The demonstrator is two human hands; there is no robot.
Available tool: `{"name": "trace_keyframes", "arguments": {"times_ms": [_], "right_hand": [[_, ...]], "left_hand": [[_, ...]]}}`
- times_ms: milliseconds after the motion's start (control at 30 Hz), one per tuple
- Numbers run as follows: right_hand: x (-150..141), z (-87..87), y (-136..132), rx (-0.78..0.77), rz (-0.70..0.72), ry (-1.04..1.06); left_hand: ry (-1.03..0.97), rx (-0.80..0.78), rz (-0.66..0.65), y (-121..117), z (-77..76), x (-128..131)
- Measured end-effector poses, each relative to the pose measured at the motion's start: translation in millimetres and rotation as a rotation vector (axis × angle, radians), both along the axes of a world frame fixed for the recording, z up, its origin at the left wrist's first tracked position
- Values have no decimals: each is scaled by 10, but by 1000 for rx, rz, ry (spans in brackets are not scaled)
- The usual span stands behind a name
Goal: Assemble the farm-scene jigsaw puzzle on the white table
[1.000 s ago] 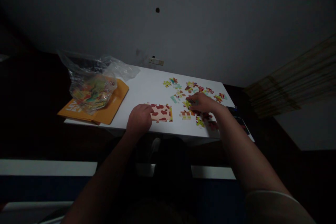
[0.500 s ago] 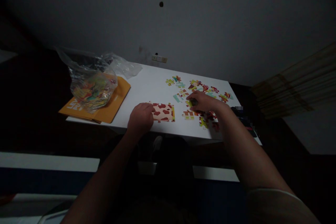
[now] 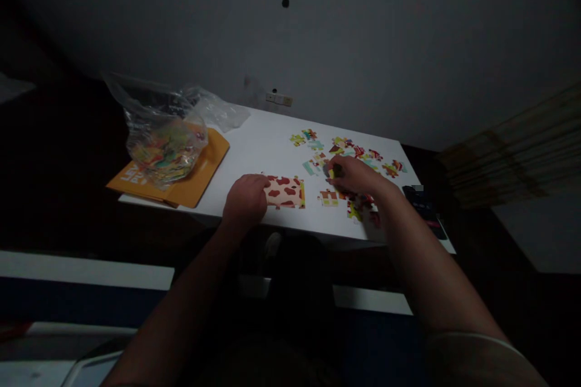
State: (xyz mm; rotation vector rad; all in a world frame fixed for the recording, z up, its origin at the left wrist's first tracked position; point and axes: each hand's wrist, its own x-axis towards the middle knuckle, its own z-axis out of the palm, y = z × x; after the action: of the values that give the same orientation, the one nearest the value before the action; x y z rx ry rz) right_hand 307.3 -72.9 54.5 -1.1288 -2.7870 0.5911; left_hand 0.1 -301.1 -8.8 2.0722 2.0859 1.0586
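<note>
In the head view, the left hand (image 3: 246, 202) rests on the table (image 3: 267, 148) with its fingers at the left end of a joined puzzle section (image 3: 285, 192), cream with red-brown patches. The back of the hand hides the fingertips and that end of the section, so whether they grip or only press cannot be told. A yellow strip shows along the section's right edge.

The right hand (image 3: 356, 176) has its fingers pinched on a yellow-green puzzle piece (image 3: 334, 173), mostly covered by them; its picture is too dark to read. Loose puzzle pieces (image 3: 314, 145) lie beyond these fingers, and others lie nearer the person, some partly under the hand's shadow. A brown-and-cream puzzle piece (image 3: 329, 197) sits between the section and the nearer pieces.

Well to the left of the left fingers, a clear plastic bag (image 3: 167, 151) of colourful pieces lies on an orange package (image 3: 209, 163), hiding part of its white lettering. To the right of the right fingers, beyond the forearm, is a dark object (image 3: 424, 211), partly pixelated and hard to identify.
</note>
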Motion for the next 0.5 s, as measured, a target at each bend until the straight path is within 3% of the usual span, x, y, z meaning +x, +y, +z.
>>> {"name": "trace_keyframes", "arguments": {"times_ms": [100,267,500], "right_hand": [[-6,97,-86,33,-55,126],[-210,173,-183,-21,31,310],[-803,5,-279,-278,90,374]], "left_hand": [[-91,54,71,-29,9,-8],[-141,61,85,-48,40,-10],[-118,3,78,-89,79,4]]}}
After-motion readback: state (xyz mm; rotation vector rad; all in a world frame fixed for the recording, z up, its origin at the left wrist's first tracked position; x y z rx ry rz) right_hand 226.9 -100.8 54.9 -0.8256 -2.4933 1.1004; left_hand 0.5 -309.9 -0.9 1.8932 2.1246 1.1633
